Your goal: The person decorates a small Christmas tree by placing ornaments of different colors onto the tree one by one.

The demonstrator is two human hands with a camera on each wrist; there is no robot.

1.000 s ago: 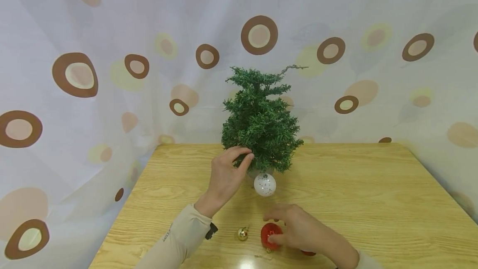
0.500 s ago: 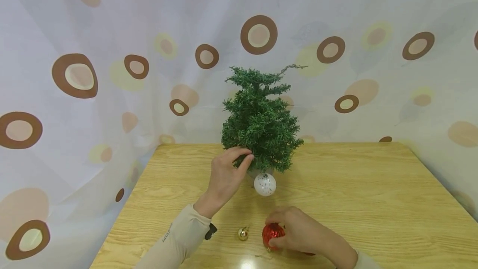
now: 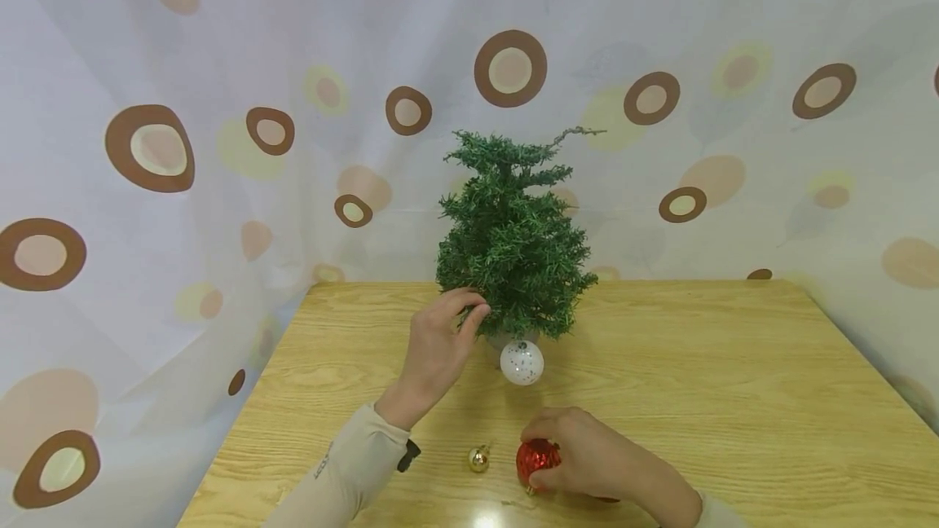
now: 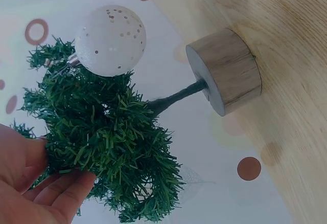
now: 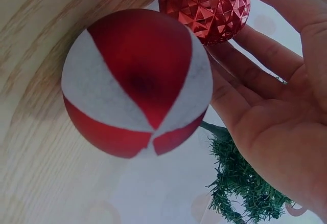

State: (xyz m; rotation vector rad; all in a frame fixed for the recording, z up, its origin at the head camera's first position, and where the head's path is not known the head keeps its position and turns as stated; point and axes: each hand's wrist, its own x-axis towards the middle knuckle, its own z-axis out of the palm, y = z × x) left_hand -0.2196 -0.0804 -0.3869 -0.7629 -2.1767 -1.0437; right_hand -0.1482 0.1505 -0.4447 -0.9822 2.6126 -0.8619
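A small artificial Christmas tree [image 3: 513, 243] stands in the middle, on a round wooden base [image 4: 225, 73]. My left hand [image 3: 440, 345] is at its lower left branches, thumb and fingertips apart with green needles between them in the left wrist view. A white speckled bauble [image 3: 522, 363] hangs low on the tree's front. Nearer to me, my right hand [image 3: 587, 451] grips a red faceted bauble [image 3: 535, 463] between thumb and fingers. Beside that hand lies a red-and-white bauble [image 5: 138, 83], mostly hidden under the palm in the head view.
A small gold bauble [image 3: 479, 458] lies on the wooden table [image 3: 704, 373], left of the red one. Behind the table hangs a patterned curtain [image 3: 734, 145], which also runs along both sides. One bare twig [image 3: 575, 133] sticks out at the tree's upper right.
My right fingers have closed in round the red faceted bauble, which has turned slightly. My left hand has drawn back a little to the left from the branches.
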